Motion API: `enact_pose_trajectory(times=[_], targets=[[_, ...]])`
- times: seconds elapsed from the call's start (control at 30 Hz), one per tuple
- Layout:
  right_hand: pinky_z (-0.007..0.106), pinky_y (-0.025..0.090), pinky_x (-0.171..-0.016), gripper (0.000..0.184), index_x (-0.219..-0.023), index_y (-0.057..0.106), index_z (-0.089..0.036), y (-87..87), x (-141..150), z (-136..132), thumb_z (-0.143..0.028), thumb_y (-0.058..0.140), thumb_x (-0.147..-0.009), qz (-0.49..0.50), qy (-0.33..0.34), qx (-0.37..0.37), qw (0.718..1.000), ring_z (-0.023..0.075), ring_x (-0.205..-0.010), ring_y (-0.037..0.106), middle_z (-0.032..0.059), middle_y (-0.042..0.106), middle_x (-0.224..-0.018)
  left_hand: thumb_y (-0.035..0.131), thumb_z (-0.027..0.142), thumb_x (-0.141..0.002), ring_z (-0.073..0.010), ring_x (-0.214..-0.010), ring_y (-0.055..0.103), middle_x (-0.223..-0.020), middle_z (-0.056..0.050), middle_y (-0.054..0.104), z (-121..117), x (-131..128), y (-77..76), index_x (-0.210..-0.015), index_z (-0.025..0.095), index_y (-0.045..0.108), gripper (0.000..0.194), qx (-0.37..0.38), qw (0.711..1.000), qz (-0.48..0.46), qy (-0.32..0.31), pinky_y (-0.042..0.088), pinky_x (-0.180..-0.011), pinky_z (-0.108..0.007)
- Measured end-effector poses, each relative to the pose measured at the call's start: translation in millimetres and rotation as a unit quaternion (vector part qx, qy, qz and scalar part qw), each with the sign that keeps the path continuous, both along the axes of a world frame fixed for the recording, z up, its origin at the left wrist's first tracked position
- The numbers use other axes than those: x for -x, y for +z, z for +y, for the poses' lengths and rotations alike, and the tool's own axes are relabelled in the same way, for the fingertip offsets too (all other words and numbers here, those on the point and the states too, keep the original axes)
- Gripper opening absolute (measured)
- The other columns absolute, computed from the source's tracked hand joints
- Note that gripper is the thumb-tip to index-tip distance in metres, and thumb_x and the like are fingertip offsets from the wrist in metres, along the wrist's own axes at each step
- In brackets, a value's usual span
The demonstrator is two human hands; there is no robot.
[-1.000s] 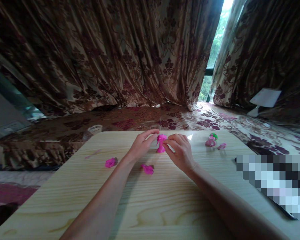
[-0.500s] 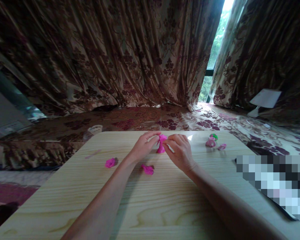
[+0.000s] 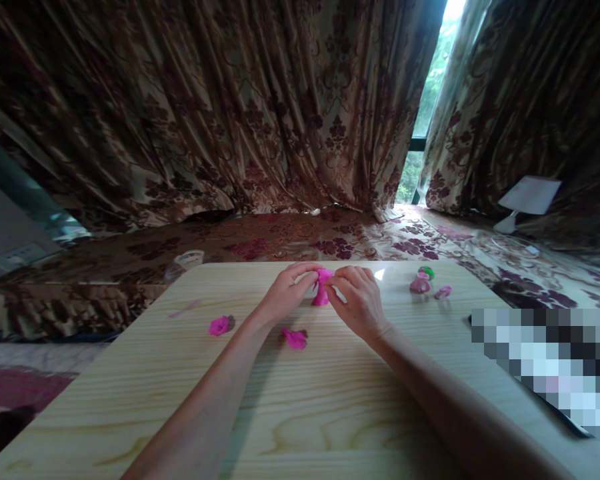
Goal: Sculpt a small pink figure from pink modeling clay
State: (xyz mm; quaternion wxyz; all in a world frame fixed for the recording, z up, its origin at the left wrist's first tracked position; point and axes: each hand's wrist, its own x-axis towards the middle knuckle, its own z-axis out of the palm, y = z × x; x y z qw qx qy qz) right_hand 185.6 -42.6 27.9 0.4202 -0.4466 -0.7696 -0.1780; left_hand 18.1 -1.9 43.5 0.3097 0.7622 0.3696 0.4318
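Near the far edge of the wooden table stands an upright pink clay figure (image 3: 321,295), narrow in the middle and wider at top and base. My left hand (image 3: 286,293) is at its upper left side, thumb and fingers pinched on its edge. On the other side, my right hand (image 3: 359,298) pinches the figure's right side with thumb and forefinger. The fingers hide parts of it. A crumpled pink piece (image 3: 295,339) lies on the table between my forearms, and another pink piece (image 3: 219,325) lies left of my left forearm.
A pink item with a green ball (image 3: 427,273) and a small pink ring-like piece (image 3: 443,292) lie at the table's back right. A thin pale pink stick (image 3: 184,309) lies at the left. A blurred-out flat device (image 3: 550,373) is at the right edge. A lamp (image 3: 530,195) stands behind.
The fingers of my left hand have closed in on the top of the pink figure. My right hand has barely moved, and the loose pieces lie as before.
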Motion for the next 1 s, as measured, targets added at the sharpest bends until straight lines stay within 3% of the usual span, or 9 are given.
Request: enact_pose_trajectory(times=[0.4,0.67,1.0], targets=[[0.033,0.037,-0.079,0.013,-0.092,0.064,-0.020,1.5,-6,-6,-0.024,0.053,-0.086,0.021,0.008,-0.003,1.000,0.0169,-0.085,0.052,0.0042,0.060,-0.089,0.052,0.038,-0.081,-0.0196,-0.112,0.052,-0.116,-0.006,0.061,-2,3,1.1,-0.111,0.020,0.060,0.036,0.003,0.999,0.025,0.020,0.033,-0.101,-0.035],[0.033,0.038,-0.080,0.014,-0.092,0.063,-0.020,-2.6,-14,-7,-0.019,0.051,-0.085,0.055,-0.007,0.007,0.998,0.0175,-0.087,0.054,0.0045,0.060,-0.088,0.062,0.035,-0.073,-0.0188,-0.107,0.053,-0.113,-0.006,0.060,-6,-4,-0.5,-0.109,0.020,0.058,0.039,-0.065,0.996,0.040,0.044,0.036,-0.098,-0.034],[0.032,0.038,-0.079,0.019,-0.098,0.063,-0.020,-4.1,-12,-8,-0.017,0.048,-0.085,0.058,0.004,0.015,0.998,0.0176,-0.087,0.053,0.0052,0.059,-0.090,0.058,0.035,-0.077,-0.0185,-0.105,0.054,-0.107,-0.006,0.061,-5,-7,-3.5,-0.100,0.020,0.060,0.028,-0.092,0.994,0.043,0.049,0.036,-0.097,-0.034]])
